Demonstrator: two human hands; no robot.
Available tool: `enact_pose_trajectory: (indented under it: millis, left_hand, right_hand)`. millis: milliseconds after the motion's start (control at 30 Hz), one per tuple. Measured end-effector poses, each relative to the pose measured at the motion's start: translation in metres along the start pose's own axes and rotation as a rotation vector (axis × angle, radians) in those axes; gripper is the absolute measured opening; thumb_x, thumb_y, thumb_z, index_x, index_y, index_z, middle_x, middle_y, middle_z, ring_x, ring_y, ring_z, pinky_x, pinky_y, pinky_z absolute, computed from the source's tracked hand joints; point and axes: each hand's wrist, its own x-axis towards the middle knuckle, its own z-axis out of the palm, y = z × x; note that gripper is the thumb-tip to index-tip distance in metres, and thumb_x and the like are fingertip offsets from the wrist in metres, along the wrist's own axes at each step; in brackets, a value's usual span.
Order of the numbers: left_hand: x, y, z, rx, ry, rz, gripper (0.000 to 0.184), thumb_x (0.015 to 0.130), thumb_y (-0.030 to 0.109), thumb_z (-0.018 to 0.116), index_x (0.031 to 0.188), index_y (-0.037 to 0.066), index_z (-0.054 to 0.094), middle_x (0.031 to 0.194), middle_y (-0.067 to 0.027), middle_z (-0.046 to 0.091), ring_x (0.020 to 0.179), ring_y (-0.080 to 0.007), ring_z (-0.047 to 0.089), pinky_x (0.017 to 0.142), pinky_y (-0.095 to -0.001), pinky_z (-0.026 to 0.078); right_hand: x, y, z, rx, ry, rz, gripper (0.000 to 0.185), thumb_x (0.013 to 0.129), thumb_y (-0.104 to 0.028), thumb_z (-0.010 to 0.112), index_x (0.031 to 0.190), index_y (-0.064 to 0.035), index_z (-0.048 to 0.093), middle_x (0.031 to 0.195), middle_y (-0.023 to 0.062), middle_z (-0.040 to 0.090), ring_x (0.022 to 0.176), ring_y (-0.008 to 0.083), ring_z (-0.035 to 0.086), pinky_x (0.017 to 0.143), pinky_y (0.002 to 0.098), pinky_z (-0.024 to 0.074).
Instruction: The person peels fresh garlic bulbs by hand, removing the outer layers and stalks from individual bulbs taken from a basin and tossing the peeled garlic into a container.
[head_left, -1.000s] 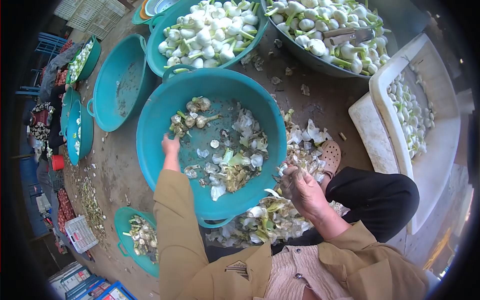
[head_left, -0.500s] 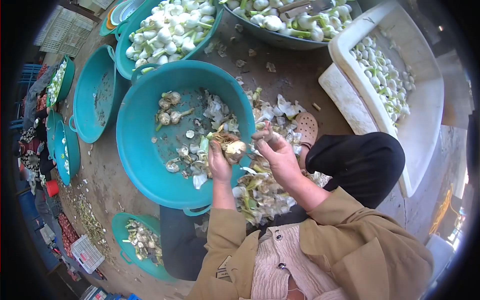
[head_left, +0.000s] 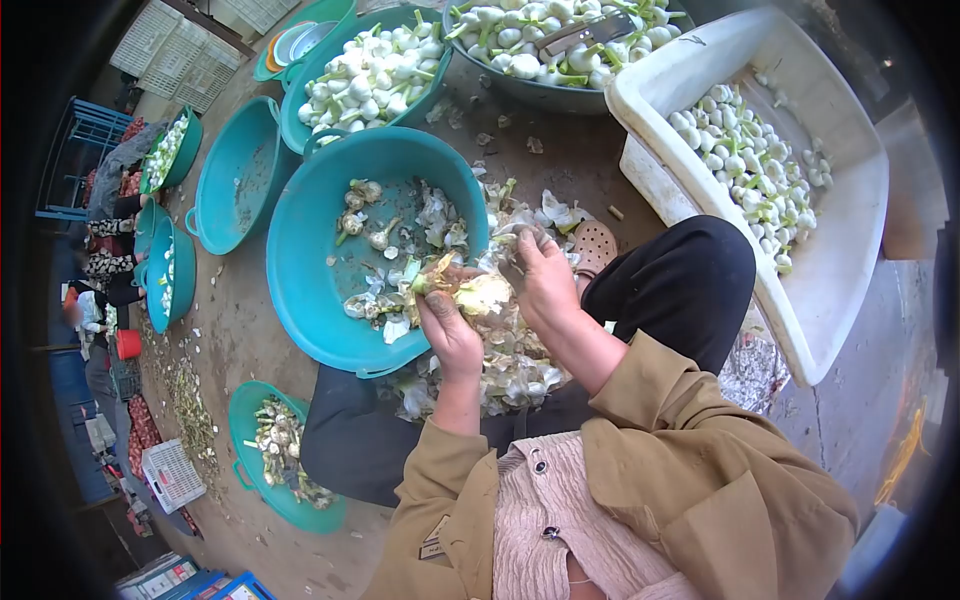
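My left hand (head_left: 450, 330) is closed around a garlic bulb (head_left: 482, 293) with loose, torn brown and pale skin, held over the near right rim of a teal tub (head_left: 283, 290). To its right, my right hand (head_left: 545, 275) is raised with its fingers bent together, a little apart from the bulb; what they pinch, if anything, I cannot make out. Inside the tub lie several unpeeled garlic bulbs (head_left: 383, 236) and loose skins (head_left: 437, 215). A heap of garlic peelings (head_left: 520, 350) covers the floor below my hands.
Peeled garlic fills another teal tub (head_left: 375, 85) and a metal basin (head_left: 550, 95) with a knife (head_left: 585, 35) on top. A white bin (head_left: 640, 90) with garlic stands right of my knee. A small teal tub (head_left: 245, 420) sits lower left. People work at the far left.
The view has shifted, so the tubs appear further right and the white bin further left. The bulb's skin looks more torn open. My right hand has moved up, its fingers bent together.
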Motion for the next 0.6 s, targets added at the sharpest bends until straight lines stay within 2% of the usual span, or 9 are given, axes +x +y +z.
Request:
enact_pose_trajectory:
  millis: [67, 133, 233, 300, 367, 433, 500, 567, 600]
  left_hand:
    - [0.004, 0.011, -0.001, -0.09, -0.008, 0.073, 0.046, 0.097, 0.035, 0.035, 0.124, -0.002, 0.033, 0.112, -0.013, 0.048, 0.096, -0.022, 0.055, 0.086, -0.0363, 0.044]
    - [0.011, 0.026, 0.004, 0.025, -0.006, 0.177, 0.044, 0.097, 0.034, 0.036, 0.122, -0.002, 0.035, 0.111, -0.0129, 0.049, 0.097, -0.0214, 0.055, 0.084, -0.0342, 0.045]
    - [0.02, 0.042, 0.002, 0.202, 0.05, 0.36, 0.037, 0.093, 0.028, 0.049, 0.117, 0.001, 0.044, 0.114, -0.0111, 0.049, 0.1, -0.0222, 0.054, 0.082, -0.0345, 0.046]
    - [0.028, 0.08, -0.015, 1.244, -0.265, 0.722, 0.035, 0.083, 0.029, 0.062, 0.111, 0.008, 0.055, 0.113, -0.0083, 0.051, 0.11, -0.0244, 0.049, 0.085, -0.0374, 0.042]
    - [0.03, 0.093, -0.023, 1.343, -0.351, 0.713, 0.026, 0.075, 0.026, 0.067, 0.096, 0.011, 0.063, 0.101, -0.0063, 0.057, 0.1, -0.0273, 0.054, 0.079, -0.0368, 0.044]
    - [0.033, 0.1, -0.029, 1.49, -0.531, 0.32, 0.019, 0.077, 0.022, 0.066, 0.091, 0.01, 0.063, 0.089, -0.0056, 0.06, 0.084, -0.0297, 0.059, 0.07, -0.0366, 0.046]
    - [0.042, 0.095, -0.047, 1.35, -0.468, 0.214, 0.015, 0.082, 0.018, 0.062, 0.092, 0.006, 0.061, 0.087, -0.0063, 0.063, 0.074, -0.0274, 0.062, 0.065, -0.0349, 0.049]
    - [0.05, 0.093, -0.062, 0.117, -0.22, -0.74, 0.018, 0.086, 0.015, 0.059, 0.096, -0.001, 0.058, 0.088, -0.0077, 0.063, 0.071, -0.021, 0.063, 0.062, -0.0307, 0.051]
    - [0.045, 0.091, -0.066, -0.064, -0.175, -0.796, 0.023, 0.089, 0.017, 0.055, 0.101, -0.004, 0.054, 0.093, -0.0102, 0.063, 0.077, -0.0179, 0.063, 0.069, -0.03, 0.052]
  right_hand:
    - [-0.012, -0.01, 0.001, 0.004, -0.008, 0.055, 0.022, 0.094, -0.029, 0.049, 0.102, -0.0086, 0.054, 0.081, -0.0006, 0.056, 0.068, 0.011, 0.055, 0.061, 0.0276, 0.0466]
    - [-0.028, -0.02, 0.003, 0.037, -0.257, 0.592, 0.035, 0.093, -0.041, 0.046, 0.107, -0.0092, 0.052, 0.088, 0.0013, 0.058, 0.079, 0.0145, 0.06, 0.066, 0.0292, 0.0491]
    - [-0.033, -0.021, 0.002, -0.004, -0.461, 0.509, 0.048, 0.09, -0.05, 0.045, 0.108, -0.0073, 0.053, 0.096, 0.0039, 0.06, 0.089, 0.0169, 0.061, 0.071, 0.0302, 0.0505]
    - [-0.031, -0.024, -0.003, -0.022, -0.475, 0.466, 0.046, 0.089, -0.045, 0.051, 0.109, -0.0032, 0.054, 0.102, 0.0064, 0.06, 0.086, 0.0166, 0.06, 0.073, 0.0296, 0.0499]
    - [-0.029, -0.022, -0.003, -0.362, -0.529, 0.082, 0.042, 0.086, -0.033, 0.06, 0.109, 0.0014, 0.054, 0.1, 0.0064, 0.06, 0.084, 0.0153, 0.06, 0.074, 0.027, 0.0484]
    - [-0.032, -0.026, -0.003, -0.487, -0.546, -0.046, 0.039, 0.078, -0.018, 0.066, 0.11, 0.0008, 0.053, 0.101, 0.0087, 0.059, 0.088, 0.0184, 0.058, 0.079, 0.0278, 0.0463]
    - [-0.037, -0.032, 0.0, -0.904, -0.76, -0.687, 0.045, 0.069, -0.012, 0.069, 0.11, -0.0018, 0.053, 0.105, 0.0121, 0.057, 0.098, 0.025, 0.055, 0.087, 0.0322, 0.0437]
    - [-0.037, -0.032, 0.001, -0.922, -0.848, -0.787, 0.047, 0.063, -0.007, 0.07, 0.108, -0.0043, 0.054, 0.112, 0.0128, 0.054, 0.104, 0.0298, 0.051, 0.092, 0.035, 0.0411]
    - [-0.033, -0.025, -0.001, -0.892, -0.864, -0.822, 0.046, 0.063, -0.006, 0.069, 0.107, -0.005, 0.055, 0.115, 0.0115, 0.054, 0.105, 0.0303, 0.051, 0.092, 0.0361, 0.041]
